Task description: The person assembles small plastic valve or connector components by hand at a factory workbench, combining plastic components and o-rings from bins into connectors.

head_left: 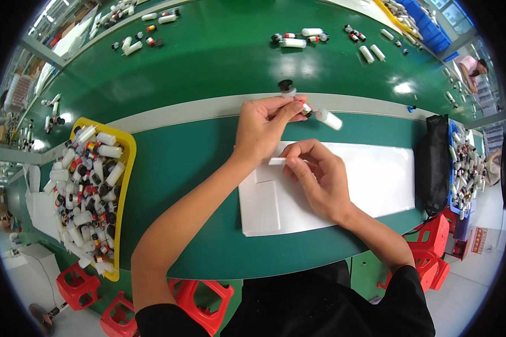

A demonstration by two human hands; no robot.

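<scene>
My left hand (261, 126) is closed on a small assembly of parts above the far edge of the white sheet (371, 180). A black round cap (287, 86) on a translucent neck sticks up past its fingers. Beside the fingertips are a short red-and-black cylinder (305, 109) and a white tube (329, 119), seemingly joined by a thin link. My right hand (317, 177), nearer to me over the sheet, pinches a thin white strip (278, 161) between thumb and fingers. The strip's end lies close to my left wrist. How the parts join inside my left hand is hidden.
At the left stands a yellow-rimmed bin (128, 168) full of such parts. A black pouch (434, 165) and a blue bin (452, 168) of parts are at the right. Loose tubes (292, 42) lie on the green conveyor belt (219, 62). Red stools (208, 303) stand below; another person (471, 70) sits far right.
</scene>
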